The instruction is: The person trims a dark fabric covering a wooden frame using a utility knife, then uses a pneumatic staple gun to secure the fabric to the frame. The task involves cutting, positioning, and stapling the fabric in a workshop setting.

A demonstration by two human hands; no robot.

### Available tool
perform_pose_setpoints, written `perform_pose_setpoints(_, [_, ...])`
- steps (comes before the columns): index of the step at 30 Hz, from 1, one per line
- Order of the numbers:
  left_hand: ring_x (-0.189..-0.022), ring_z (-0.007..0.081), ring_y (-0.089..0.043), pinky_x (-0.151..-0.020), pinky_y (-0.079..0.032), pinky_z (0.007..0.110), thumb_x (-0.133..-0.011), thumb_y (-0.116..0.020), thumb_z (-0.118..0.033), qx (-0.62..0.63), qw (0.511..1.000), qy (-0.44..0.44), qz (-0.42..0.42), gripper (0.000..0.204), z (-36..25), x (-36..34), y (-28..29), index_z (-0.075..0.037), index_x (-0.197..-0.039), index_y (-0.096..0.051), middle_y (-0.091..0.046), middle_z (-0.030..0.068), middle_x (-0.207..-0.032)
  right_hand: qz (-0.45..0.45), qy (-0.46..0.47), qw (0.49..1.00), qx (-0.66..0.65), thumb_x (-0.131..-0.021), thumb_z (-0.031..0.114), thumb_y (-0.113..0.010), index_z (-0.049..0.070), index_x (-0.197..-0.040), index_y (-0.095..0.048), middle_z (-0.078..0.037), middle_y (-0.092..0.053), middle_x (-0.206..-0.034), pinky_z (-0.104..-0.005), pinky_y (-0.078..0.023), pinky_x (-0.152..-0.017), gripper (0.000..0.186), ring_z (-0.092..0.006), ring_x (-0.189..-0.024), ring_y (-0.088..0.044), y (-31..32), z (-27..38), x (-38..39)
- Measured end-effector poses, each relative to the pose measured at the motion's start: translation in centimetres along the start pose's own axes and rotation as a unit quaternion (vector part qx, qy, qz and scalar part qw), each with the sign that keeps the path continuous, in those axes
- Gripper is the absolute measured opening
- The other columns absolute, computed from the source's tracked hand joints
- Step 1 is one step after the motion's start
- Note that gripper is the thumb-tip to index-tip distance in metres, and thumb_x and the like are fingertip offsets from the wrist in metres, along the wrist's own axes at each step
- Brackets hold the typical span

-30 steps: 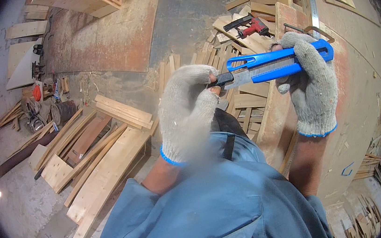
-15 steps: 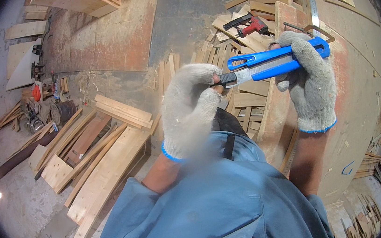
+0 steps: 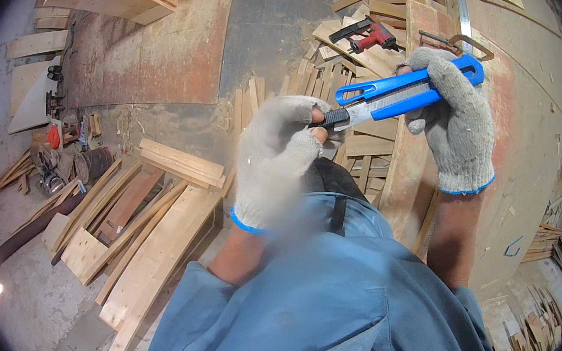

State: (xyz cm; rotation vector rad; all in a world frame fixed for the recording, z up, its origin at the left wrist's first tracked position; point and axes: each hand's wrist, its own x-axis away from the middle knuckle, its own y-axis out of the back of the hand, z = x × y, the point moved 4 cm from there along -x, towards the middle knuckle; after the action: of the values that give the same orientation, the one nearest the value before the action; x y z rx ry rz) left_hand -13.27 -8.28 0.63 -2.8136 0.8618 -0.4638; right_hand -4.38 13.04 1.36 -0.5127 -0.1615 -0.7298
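Your left hand (image 3: 271,152) pinches the black end piece (image 3: 337,118), your right hand (image 3: 457,124) clasps the blue cutter (image 3: 395,85); a sudden slip could cut exposed fingertips (image 3: 316,115).

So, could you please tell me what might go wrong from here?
The black end piece could slip in the left grip, and the metal strip beside it might nick the bare fingertips. The blue cutter might also twist in the right grip and bend the strip.
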Motion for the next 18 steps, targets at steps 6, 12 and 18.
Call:
perform_pose_setpoints(6, [-0.101, 0.0207, -0.070, -0.091, -0.056, 0.034, -0.090, -0.068, -0.004, 0.025, 0.998, 0.062, 0.015, 0.019, 0.46, -0.19, 0.57, 0.001, -0.108, -0.065, -0.070, 0.0119, -0.110, -0.028, -0.004, 0.999, 0.039, -0.097, 0.024, -0.068, -0.004, -0.118, -0.067, -0.020, -0.074, -0.096, -0.0255, -0.052, -0.047, 0.035, -0.0196, -0.067, -0.070, 0.35, -0.41, 0.15])
perform_pose_setpoints(12, [-0.106, 0.0216, -0.070, -0.094, -0.055, 0.035, -0.090, -0.067, -0.003, 0.027, 0.997, 0.077, 0.019, 0.019, 0.76, -0.26, 0.72, 0.000, -0.109, -0.066, -0.070, 0.0110, -0.109, -0.022, 0.005, 0.999, 0.041, -0.097, 0.023, -0.068, -0.004, -0.117, -0.067, -0.020, -0.074, -0.095, -0.0251, -0.051, -0.046, 0.033, -0.0195, -0.065, -0.070, 0.63, -0.65, 0.07])
perform_pose_setpoints(18, [-0.100, 0.0202, -0.069, -0.092, -0.056, 0.034, -0.088, -0.068, -0.005, 0.018, 0.995, 0.093, 0.025, 0.021, 0.43, -0.11, 0.86, 0.000, -0.109, -0.066, -0.071, 0.0119, -0.109, -0.023, 0.002, 0.999, 0.042, -0.097, 0.021, -0.068, -0.003, -0.114, -0.069, -0.019, -0.075, -0.093, -0.0253, -0.053, -0.046, 0.030, -0.0195, -0.065, -0.071, 0.24, -0.65, 0.36])
